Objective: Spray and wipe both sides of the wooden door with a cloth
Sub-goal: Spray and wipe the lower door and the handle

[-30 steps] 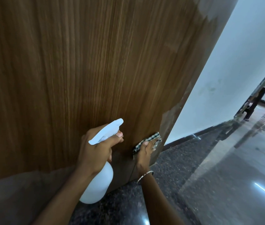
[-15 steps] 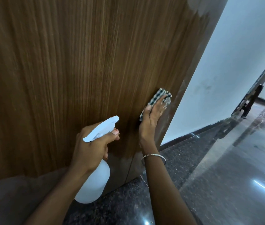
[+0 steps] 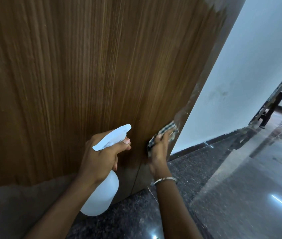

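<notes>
Wiping underway: right hand (image 3: 160, 150), fingers flat, presses checked fabric cloth (image 3: 165, 132) on brown wooden door (image 3: 85, 75) at five o'clock; left hand (image 3: 100, 161) grips white plastic spray bottle (image 3: 102, 195). Next probably needs strokes higher up.

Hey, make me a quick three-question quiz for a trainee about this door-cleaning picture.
1. True or false: the left hand grips the spray bottle.
2. Where on the wooden door does the right hand press the checked cloth? A) low, by its edge; B) high, near its top; C) at its middle.
3. Fill in: the right wrist wears a silver ___.
Key: 1 true; 2 A; 3 bracelet.
</notes>
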A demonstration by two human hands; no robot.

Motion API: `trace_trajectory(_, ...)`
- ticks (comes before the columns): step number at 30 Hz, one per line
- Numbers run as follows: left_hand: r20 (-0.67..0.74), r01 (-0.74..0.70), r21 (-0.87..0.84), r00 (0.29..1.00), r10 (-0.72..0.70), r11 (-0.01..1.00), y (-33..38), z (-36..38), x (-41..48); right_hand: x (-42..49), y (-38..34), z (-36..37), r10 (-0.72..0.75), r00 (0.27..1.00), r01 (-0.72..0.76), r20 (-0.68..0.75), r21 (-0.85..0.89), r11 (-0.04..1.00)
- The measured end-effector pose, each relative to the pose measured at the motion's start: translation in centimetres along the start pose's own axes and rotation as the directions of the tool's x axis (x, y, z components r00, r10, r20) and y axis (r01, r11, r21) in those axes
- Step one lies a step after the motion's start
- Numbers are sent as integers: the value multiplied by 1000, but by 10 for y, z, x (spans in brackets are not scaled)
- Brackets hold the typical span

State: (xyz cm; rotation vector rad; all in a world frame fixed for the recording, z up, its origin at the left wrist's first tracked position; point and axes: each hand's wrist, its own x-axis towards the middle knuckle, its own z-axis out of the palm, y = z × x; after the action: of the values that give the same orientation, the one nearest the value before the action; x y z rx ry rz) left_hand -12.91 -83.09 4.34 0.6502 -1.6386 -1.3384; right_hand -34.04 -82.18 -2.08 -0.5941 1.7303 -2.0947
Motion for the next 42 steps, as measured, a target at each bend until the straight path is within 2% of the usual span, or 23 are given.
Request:
trace_trajectory(3,9,-14,4,1000,14,1000,1,2,1,20,-71,5,-179,984,179,-14,-16,984)
trace_trajectory(5,16,-18,-4,1000,18,1000,3,4,2,27,-107,11,-319,948,319,8,-54,946)
trace_trajectory(8,24,-17,-10,1000,17,1000,0,6,5,36,-104,18,-489,872,476,-10,-211,854)
trace_trajectory(10,24,-21,-15,999,21,1000,-3,7,5,46,-80,14,-526,849,487,-52,-312,816)
trace_trajectory(13,3,-16,-37,1000,16,999,-7,7,4,50,-36,2,-403,907,361,-123,-268,893)
trace_trajectory(15,-9,-14,-32,1000,13,999,-8,9,4,39,3,-8,-266,956,229,-125,-251,941)
trace_trajectory(18,11,-18,-29,1000,19,999,-10,12,5,24,67,-25,-89,990,62,-105,-237,969)
trace_trajectory(20,18,-15,-33,1000,16,999,-11,14,5,10,69,-25,19,996,-34,-84,-175,984)
trace_trajectory(22,17,-8,-39,1000,8,999,-13,14,3,-1,39,-16,89,992,-96,-87,-88,991)
trace_trajectory(25,13,17,-43,1000,-17,999,-20,18,0,7,-23,-5,-84,996,81,-33,-70,994)
trace_trajectory(29,9,27,-42,1000,-27,999,-29,21,-6,24,-95,8,-336,941,337,32,-137,932)
trace_trajectory(33,31,50,-10,998,-49,999,-44,15,-17,38,-63,5,-475,880,459,19,-293,839)
trace_trajectory(35,27,67,29,997,-68,997,-53,9,-22,39,-31,-3,-399,917,377,-23,-278,884)
trace_trajectory(39,5,108,70,994,-108,992,-62,-7,-31,25,59,-25,-79,995,66,-60,-201,977)
trace_trajectory(42,8,124,66,992,-125,990,-65,-16,-37,13,117,-34,166,985,-171,-45,-175,970)
